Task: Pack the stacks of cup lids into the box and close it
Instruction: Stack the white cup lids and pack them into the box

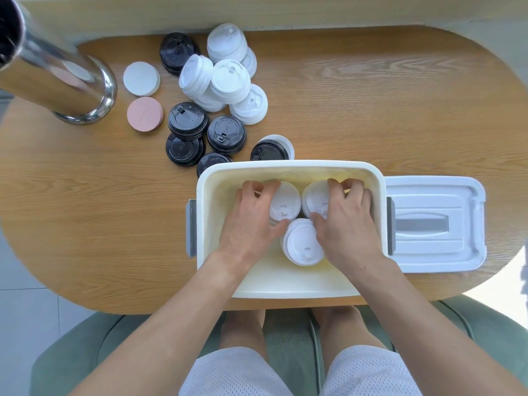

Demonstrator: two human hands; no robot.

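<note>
Wood-grain oval table (357, 110) fills the view from above, a cream box (285, 167) standing open at its near edge. Inside the box, three stacks of white lids sit close together: the left hand (251, 221) curls its fingers and thumb around the far-left stack (285, 204), the right hand (345, 221) grips the far-right stack (315, 197), and the near stack (303, 242) stands between the wrists, untouched. Both palms hide much of the stacks they hold, so their height cannot be judged. Just right of the box lies its white box lid (434, 224). Beyond the box, black lid stacks (225, 134) and more white lid stacks (228, 81) crowd the tabletop, two black ones partly hidden behind the rim. Farther left lie a pink disc (144, 113) and a white disc (141, 78), beside a chrome column (57, 78) cut off by the frame edge.
</note>
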